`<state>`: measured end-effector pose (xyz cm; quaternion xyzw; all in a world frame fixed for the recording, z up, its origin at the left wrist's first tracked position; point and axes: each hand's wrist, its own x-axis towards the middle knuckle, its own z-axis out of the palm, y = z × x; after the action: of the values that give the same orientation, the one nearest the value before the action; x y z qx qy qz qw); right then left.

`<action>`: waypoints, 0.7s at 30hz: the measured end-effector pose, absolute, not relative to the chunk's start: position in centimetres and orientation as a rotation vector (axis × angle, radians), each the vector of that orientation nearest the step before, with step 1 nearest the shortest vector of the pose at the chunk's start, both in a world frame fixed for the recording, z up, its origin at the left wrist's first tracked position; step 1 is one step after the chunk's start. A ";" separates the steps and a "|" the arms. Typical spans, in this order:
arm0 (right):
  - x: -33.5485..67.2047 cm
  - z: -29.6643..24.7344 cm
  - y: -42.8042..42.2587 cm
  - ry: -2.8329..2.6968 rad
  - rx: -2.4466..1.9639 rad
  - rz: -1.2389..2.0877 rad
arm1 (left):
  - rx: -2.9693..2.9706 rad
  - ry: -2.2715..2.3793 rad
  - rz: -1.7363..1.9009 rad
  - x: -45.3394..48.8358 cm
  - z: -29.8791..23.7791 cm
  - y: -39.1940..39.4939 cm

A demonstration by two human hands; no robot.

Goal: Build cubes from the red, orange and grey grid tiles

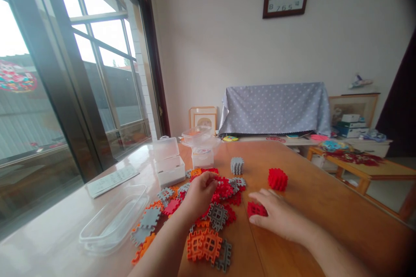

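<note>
Right hand [279, 218] half covers the red tile [256, 209]

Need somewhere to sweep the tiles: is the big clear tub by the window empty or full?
Empty: the clear tub shows only tabletop through it; the tiles lie beside it.

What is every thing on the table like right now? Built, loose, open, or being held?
tile pile, loose and scattered
red piece, lying flat
red cube, built, standing alone
grey cube, built, standing alone
orange tiles, two joined, lying flat
clear tray, empty
left hand, fingers curled into the tile pile, grip hidden
right hand, laid flat, fingertips on the red piece
</note>
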<state>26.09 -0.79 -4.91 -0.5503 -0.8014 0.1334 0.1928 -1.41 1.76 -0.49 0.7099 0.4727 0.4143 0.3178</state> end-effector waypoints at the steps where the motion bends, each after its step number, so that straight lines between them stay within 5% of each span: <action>1: 25.9 -4.6 -0.9 -2.220 -1.518 0.357 | 1.717 1.125 1.112 -0.9 -0.6 1.7; 12: 22.8 -3.0 -2.6 -1.959 -1.087 0.579 | 1.074 0.755 1.014 3.2 -2.0 0.1; 21: 22.9 -2.6 -2.5 -1.967 -1.136 0.316 | 0.993 0.742 0.943 4.1 -1.5 -0.6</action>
<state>22.95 -2.52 -2.59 -0.4515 -0.7817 0.1256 0.4115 4.09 -0.62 -1.50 0.4478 0.3346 0.4252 0.7118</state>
